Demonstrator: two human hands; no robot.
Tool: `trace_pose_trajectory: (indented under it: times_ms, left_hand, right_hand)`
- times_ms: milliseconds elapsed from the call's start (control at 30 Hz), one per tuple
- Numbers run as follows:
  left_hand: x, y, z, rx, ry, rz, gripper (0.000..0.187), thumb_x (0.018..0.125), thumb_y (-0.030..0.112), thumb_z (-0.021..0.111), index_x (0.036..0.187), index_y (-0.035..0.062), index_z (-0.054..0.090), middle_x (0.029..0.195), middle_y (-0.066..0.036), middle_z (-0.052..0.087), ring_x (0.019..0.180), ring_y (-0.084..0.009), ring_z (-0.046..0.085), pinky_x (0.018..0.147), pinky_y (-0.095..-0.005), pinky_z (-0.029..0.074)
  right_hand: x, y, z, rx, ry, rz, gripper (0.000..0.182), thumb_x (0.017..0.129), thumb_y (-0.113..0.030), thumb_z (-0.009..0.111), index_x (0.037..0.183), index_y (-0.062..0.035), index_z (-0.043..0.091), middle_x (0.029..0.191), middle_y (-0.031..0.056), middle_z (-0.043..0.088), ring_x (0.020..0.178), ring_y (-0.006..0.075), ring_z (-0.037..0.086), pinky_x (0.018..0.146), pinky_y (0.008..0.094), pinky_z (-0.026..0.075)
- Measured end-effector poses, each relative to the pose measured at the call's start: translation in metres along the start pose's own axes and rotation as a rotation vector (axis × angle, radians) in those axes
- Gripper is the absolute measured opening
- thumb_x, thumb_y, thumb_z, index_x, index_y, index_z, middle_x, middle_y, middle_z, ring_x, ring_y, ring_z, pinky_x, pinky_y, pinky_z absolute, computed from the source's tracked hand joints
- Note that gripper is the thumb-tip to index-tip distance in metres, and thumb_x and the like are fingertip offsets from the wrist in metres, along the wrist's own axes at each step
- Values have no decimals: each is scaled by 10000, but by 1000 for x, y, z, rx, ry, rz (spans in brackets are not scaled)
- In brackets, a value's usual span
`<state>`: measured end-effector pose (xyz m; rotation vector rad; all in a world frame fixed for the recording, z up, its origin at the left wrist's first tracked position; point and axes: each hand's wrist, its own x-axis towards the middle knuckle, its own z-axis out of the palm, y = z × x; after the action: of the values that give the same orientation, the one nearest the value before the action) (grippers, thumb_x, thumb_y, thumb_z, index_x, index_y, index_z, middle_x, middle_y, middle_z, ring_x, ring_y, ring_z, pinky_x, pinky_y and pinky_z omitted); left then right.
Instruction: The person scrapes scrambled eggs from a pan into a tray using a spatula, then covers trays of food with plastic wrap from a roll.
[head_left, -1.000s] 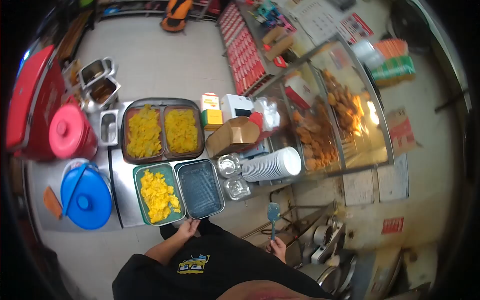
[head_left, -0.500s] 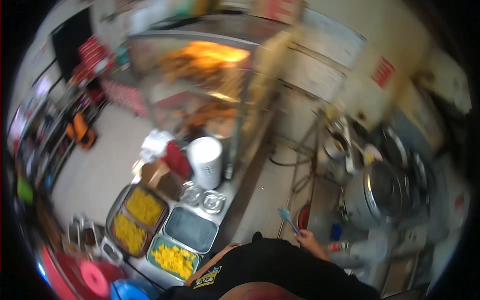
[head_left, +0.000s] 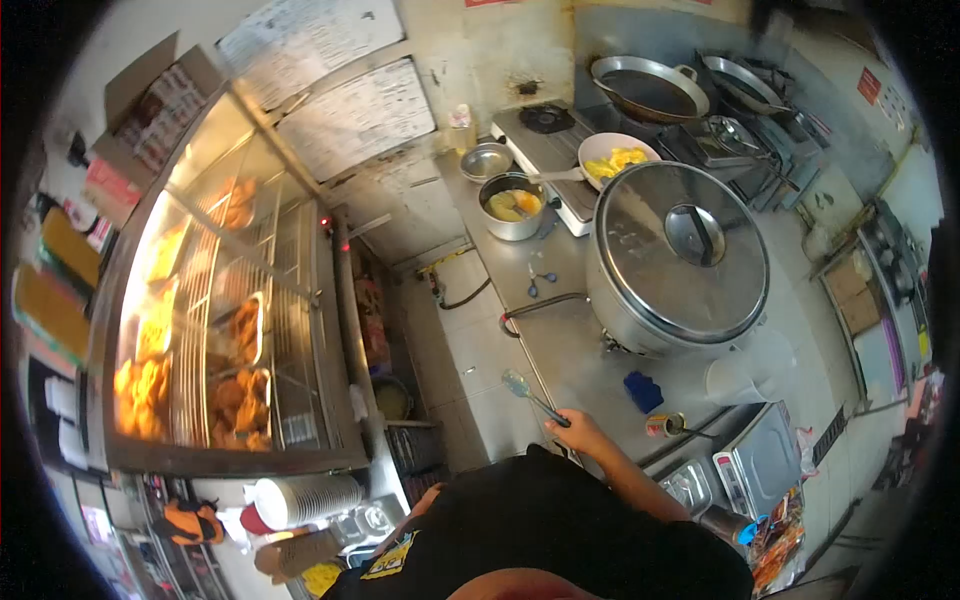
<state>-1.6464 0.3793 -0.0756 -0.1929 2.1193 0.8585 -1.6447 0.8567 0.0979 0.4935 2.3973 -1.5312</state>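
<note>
My right hand is closed round the handle of a grey-blue spatula. Its head points up and left over the floor gap beside the steel counter. Low at the left, my left hand shows only in part beside my dark shirt, its fingers mostly hidden. Ahead on the counter, a pot holds yellow and orange contents that look like egg. Behind it, a white frying pan with yellow food, probably egg, rests on a portable stove.
A large lidded steel pot stands on the counter at right, near a blue cloth and an open can. At left is a lit glass cabinet of fried food. Stacked white containers sit below it. Two woks are at the back.
My view has swung right, away from the food trays and toward the stove and pots. The spatula is still in my right hand, and the cabinet now appears further left.
</note>
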Motion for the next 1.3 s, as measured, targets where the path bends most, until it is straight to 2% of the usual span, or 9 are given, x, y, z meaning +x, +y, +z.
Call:
trace_pose_trajectory:
  times_ms: [267,367,500,533,633,900,933,1167,1300]
  left_hand:
    - [144,71,-77,220,-47,106,700,904,630,621,891,-61,735,877,-209,741,926,-353,721,827,-420,534]
    - [221,96,-111,290,-8,223,692,898,635,618,899,-47,734,894,-239,726,951,-399,706,829,-434,535]
    - [351,156,-175,272,-101,305,420,888,319,693,1112,-36,674,1013,-265,714,972,-395,698,817,-440,552]
    - [351,202,-191,277,59,430,300,949,239,654,1026,-48,695,987,-180,736,860,-261,701,738,-402,550]
    - [378,365,-238,30,229,690,265,948,132,648,1146,-40,610,1103,-215,695,1014,-299,693,839,-390,546]
    - [334,777,-233,109,55,1364,372,881,263,731,1125,-3,640,1061,-209,687,986,-388,671,863,-438,531]
    - [331,811,-220,233,53,1386,438,867,311,746,1139,-13,633,1088,-228,685,1003,-396,669,878,-445,530]
    - [403,928,-126,879,-598,660,514,909,465,681,1067,-19,612,999,-199,701,891,-265,698,779,-413,570]
    - [430,917,-104,341,-958,135,214,973,309,648,942,109,576,714,-20,564,604,-194,575,576,-336,516]
  right_hand:
    - [76,-15,0,-17,110,202,428,895,-421,712,1067,-29,698,792,157,654,731,235,631,703,382,502]
    - [94,-15,7,-15,225,224,444,874,-454,705,1043,-44,707,885,214,690,850,366,683,772,456,522]
    - [103,-46,18,-93,249,443,461,881,-456,699,1081,-41,711,958,217,708,903,361,684,813,447,520]
    - [103,-49,27,14,301,466,465,886,-454,697,1092,-37,710,968,215,712,911,355,684,821,444,520]
    - [107,-90,30,215,422,551,435,915,-416,711,1107,-26,695,780,78,692,698,170,618,657,341,498]
    - [136,-125,56,360,784,684,376,919,-362,722,1075,-20,711,711,52,632,650,124,553,600,324,454]
    - [140,-135,50,338,760,718,482,909,-419,707,1132,8,693,842,164,713,786,203,657,749,377,522]
    - [191,-109,53,474,799,759,446,923,-392,694,1149,-7,692,975,237,731,933,312,718,829,394,546]
    - [205,-140,41,578,931,820,440,921,-363,697,1128,25,685,889,199,727,812,251,692,758,385,534]
